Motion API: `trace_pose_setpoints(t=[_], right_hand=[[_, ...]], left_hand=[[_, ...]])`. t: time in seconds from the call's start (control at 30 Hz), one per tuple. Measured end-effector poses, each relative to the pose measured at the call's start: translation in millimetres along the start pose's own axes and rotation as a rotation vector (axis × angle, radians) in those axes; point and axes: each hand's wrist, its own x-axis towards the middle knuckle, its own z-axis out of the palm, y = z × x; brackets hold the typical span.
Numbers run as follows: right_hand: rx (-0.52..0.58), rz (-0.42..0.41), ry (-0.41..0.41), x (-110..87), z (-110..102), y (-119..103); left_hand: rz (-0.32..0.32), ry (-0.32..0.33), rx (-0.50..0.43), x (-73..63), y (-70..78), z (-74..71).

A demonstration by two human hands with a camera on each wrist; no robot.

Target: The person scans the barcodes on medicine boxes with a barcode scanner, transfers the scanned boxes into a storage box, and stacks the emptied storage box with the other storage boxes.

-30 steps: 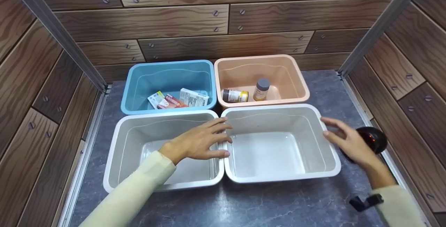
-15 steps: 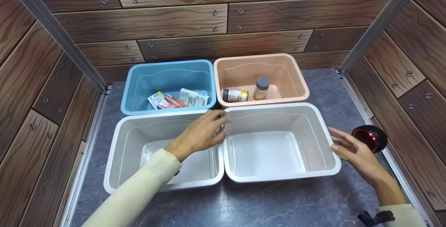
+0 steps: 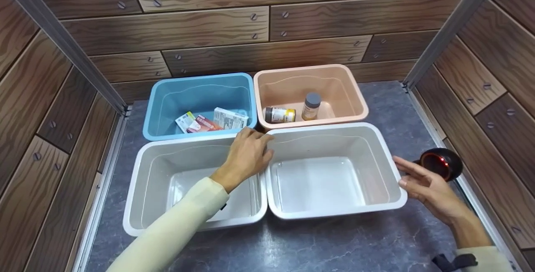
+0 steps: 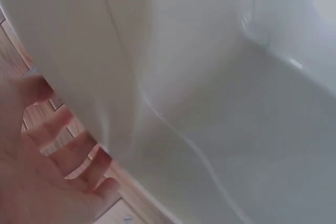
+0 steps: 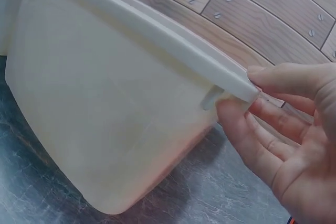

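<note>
Two white plastic bins stand side by side in the head view. My right hand point(image 3: 430, 190) pinches the right side rim of the right white bin point(image 3: 338, 212). In the right wrist view its thumb point(image 5: 286, 77) lies on top of the rim and the fingers curl underneath. My left hand point(image 3: 244, 155) is at the back corner where the two bins meet, fingers curled over the rim of the right white bin. The left wrist view shows those fingers point(image 4: 73, 153) at the rim, tips partly hidden. The left white bin point(image 3: 133, 205) lies under my left forearm.
Behind stand a blue bin point(image 3: 148, 109) with several medicine boxes point(image 3: 205, 124) and an orange bin point(image 3: 353, 84) with two bottles point(image 3: 311, 107). A black rounded device point(image 3: 442, 163) with red lights sits right of my right hand. Wood-patterned walls enclose the table.
My left hand has moved back and its spread fingers have curled at the rim. My right hand has slid forward along the right rim toward me and taken hold there. The bins have barely moved.
</note>
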Motion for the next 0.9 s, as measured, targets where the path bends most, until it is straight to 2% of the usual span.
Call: trace_pose_setpoints(t=[0.2,0.3,0.6,0.77,0.9], right_hand=[[0.035,-0.008,-0.012,-1.8,-5,-1],[0.049,-0.006,-0.018,-4.5,-8,-3],[0.103,-0.043,-0.016,-13.0,-15,-21],[0.067,-0.042,0.002,-13.7,-14,-40],[0.052,-0.083,0.015,-13.4,-13,-59]], left_hand=[[-0.127,-0.054,-0.237,3.5,1.6,-3.6],[-0.190,-0.082,-0.324,5.5,5.7,-9.0],[-0.315,-0.166,-0.568,14.0,14.2,-23.1],[-0.356,-0.167,-0.665,18.4,15.6,-31.4],[-0.371,-0.154,-0.726,24.1,17.6,-43.8]])
